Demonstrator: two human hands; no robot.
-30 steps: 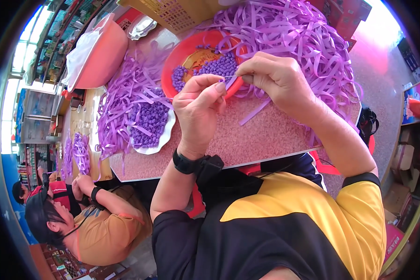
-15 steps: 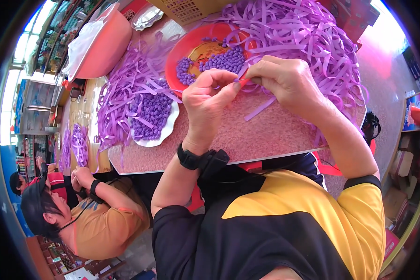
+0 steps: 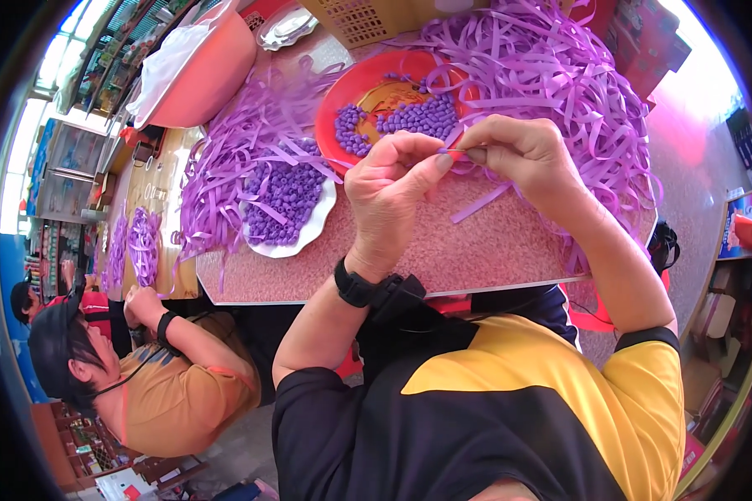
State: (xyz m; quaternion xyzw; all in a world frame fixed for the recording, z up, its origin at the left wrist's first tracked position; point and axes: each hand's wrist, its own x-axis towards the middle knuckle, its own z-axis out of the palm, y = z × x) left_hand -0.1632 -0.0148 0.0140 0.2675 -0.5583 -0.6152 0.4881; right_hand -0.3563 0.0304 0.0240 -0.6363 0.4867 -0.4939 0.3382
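My left hand [image 3: 393, 196] is closed in a pinch, thumb against forefinger, on a small purple piece [image 3: 444, 152] of which only a bit shows. Close beside it, the fingertips of my right hand [image 3: 522, 159] are pressed together; what they hold is too small to make out. Both hands are above the near edge of a red plate [image 3: 327, 117], which bears many small purple bead-like pieces [image 3: 426, 117]. From beneath my right hand a flat purple ribbon strip [image 3: 480, 204] slants onto the table.
A scalloped white dish [image 3: 322, 221] of similar purple pieces stands at left, partly under loose purple ribbons [image 3: 217, 175]. A large ribbon heap [image 3: 568, 108] covers the right side. Behind are a pink basin [image 3: 217, 67] and a yellow basket [image 3: 351, 21]. Another person [image 3: 175, 376] sits at left.
The view has shifted slightly, so the table things appear a little further right. My hands remain together fingertip to fingertip, both still pinching.
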